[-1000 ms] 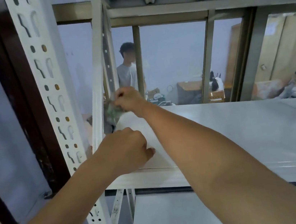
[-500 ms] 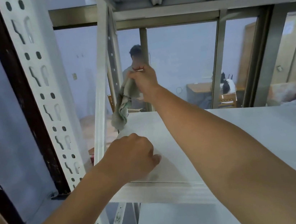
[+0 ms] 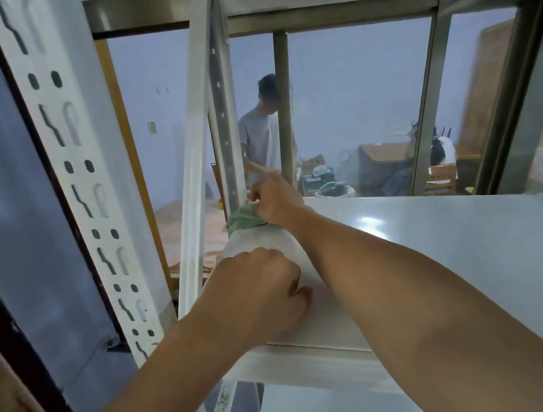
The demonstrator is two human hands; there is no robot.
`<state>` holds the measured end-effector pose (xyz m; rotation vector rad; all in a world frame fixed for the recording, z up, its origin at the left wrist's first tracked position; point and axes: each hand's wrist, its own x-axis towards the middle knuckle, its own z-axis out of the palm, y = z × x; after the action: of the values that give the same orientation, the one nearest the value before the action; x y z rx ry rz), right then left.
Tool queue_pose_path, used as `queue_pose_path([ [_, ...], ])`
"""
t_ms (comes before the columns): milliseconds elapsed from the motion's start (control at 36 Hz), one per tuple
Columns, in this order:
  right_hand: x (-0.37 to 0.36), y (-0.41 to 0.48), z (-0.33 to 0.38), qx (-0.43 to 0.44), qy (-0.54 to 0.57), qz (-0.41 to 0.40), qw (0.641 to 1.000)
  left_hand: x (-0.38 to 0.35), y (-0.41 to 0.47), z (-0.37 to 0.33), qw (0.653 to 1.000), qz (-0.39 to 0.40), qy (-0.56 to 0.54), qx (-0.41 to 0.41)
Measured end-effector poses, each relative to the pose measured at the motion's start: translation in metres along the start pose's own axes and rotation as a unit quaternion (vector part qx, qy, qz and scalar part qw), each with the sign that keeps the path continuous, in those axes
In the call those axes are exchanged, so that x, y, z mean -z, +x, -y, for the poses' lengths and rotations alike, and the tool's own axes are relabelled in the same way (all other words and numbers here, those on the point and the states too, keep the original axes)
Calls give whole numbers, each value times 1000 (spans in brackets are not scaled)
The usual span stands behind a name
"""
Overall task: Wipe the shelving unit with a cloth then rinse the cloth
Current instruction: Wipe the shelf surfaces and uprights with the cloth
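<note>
One cloth (image 3: 243, 217) bunched under right hand (image 3: 274, 202).

Green cloth (image 3: 242, 217) bunched at white shelf's (image 3: 440, 239) far-left corner

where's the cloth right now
In the head view the cloth is bunched in the right hand, at the shelf's far left corner by the rear upright.

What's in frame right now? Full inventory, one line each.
shelf board: 1, white, centre right, under both hands
slotted upright: 1, white, left foreground
rear upright: 1, white, behind the cloth
diagonal brace: 1, white, left of the rear upright
cloth: 1, green, far left corner of the board
bystander: 1, grey shirt, background
right hand: 1, gripping the cloth
left hand: 1, fist on the board's near edge
</note>
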<state>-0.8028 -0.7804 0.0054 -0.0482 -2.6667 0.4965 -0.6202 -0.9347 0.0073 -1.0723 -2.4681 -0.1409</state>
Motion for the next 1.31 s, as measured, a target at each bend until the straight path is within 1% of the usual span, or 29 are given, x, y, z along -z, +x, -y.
queue_pose_path([
  [56, 3, -3, -3, 4, -63, 3, 998, 1, -3, 0, 1000, 3, -5, 3],
  [83, 7, -6, -4, 9, -77, 11, 997, 3, -4, -1, 1000, 6, -6, 5],
  [194, 16, -12, -2, 62, -98, 71, 991, 5, -10, -2, 1000, 7, 3, 5],
  [278, 18, -17, 6, 99, -130, 87, 983, 3, -15, -1, 1000, -3, -12, -1],
  [389, 23, -28, 21, 96, -147, 106, 979, 3, -22, 0, 1000, -8, -14, -10],
  [444, 26, -33, 28, 85, -140, 110, 980, 11, -22, 1, 1000, 14, -15, 9],
  [500, 29, -39, 34, 76, -134, 119, 981, 19, -17, 8, 997, 52, -10, 49],
  [556, 33, -47, 40, 70, -130, 123, 981, 27, -12, 17, 994, 73, -18, 84],
  [639, 41, -67, 54, 71, -144, 140, 977, 36, -11, 27, 992, 53, -47, 103],
  [722, 49, -92, 63, 70, -140, 136, 978, 50, -12, 28, 986, 28, -91, 136],
  [833, 55, -122, 79, 90, -149, 119, 978, 75, -9, 25, 977, -83, -105, 164],
  [917, 58, -139, 86, 67, -135, 120, 981, 90, -6, 17, 968, -127, -136, 169],
  [944, 59, -145, 88, 60, -131, 124, 982, 89, -5, 17, 966, -122, -147, 174],
  [972, 63, -153, 90, 59, -128, 130, 981, 87, -4, 15, 966, -102, -153, 182],
  [1056, 67, -177, 93, 65, -71, 131, 987, 72, -6, 10, 969, 21, -124, 211],
  [1083, 67, -185, 93, 67, -52, 137, 987, 67, -9, 8, 968, 47, -109, 220],
  [1167, 69, -208, 88, 93, -27, 138, 986, 51, -24, 7, 964, 69, -77, 246],
  [1250, 78, -230, 78, 122, -7, 136, 983, 44, -44, -7, 954, 136, -45, 262],
  [1306, 89, -243, 73, 131, 7, 139, 982, 44, -59, -20, 952, 133, -60, 271],
])
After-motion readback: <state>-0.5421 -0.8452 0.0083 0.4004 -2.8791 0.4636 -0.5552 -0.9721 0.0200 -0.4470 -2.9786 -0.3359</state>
